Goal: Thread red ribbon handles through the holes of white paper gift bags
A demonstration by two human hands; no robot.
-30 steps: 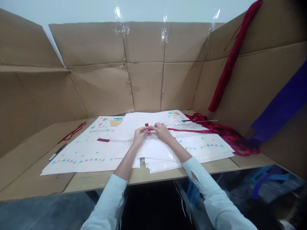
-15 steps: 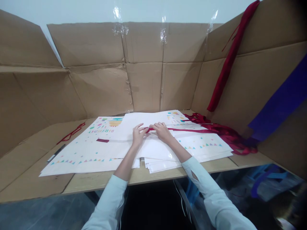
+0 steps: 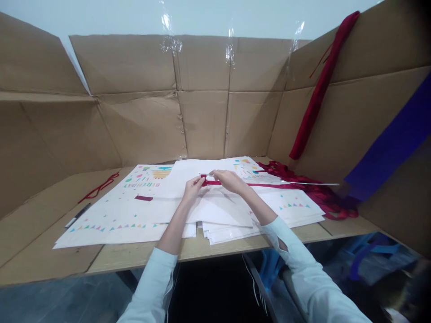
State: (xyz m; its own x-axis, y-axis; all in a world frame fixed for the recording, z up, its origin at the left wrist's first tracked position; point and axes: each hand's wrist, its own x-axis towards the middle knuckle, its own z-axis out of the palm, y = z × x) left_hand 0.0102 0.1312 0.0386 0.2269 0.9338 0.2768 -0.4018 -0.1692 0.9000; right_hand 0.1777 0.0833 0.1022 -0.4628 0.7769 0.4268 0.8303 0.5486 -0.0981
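Note:
Near the middle of the table, my left hand [image 3: 193, 188] pinches the end of a narrow dark red fabric strip [image 3: 266, 185]. The strip runs rightward beneath my right hand [image 3: 229, 180] toward a tangled heap of red strips [image 3: 313, 190]. Closed fingers of my right hand grip a long, thin metal rod [image 3: 313, 183], which sticks out far to the right. Its thin, wire-like tip lies close to the strip's end; whether it goes into the fabric I cannot tell. Both hands are above white sheets [image 3: 222, 211] spread over the table.
Sheets with colourful birthday print [image 3: 124, 211] lie at left, carrying a short dark red piece [image 3: 143, 198]. A pen [image 3: 78, 215] and a thin red cord [image 3: 99, 187] are farther left. Cardboard walls [image 3: 202, 121] surround the table; a red strip [image 3: 311, 107] and blue band [image 3: 387, 143] hang right.
My right hand has shifted slightly right, and the metal rod now shows plainly, reaching farther right. My left fingers have closed in on the strip's end.

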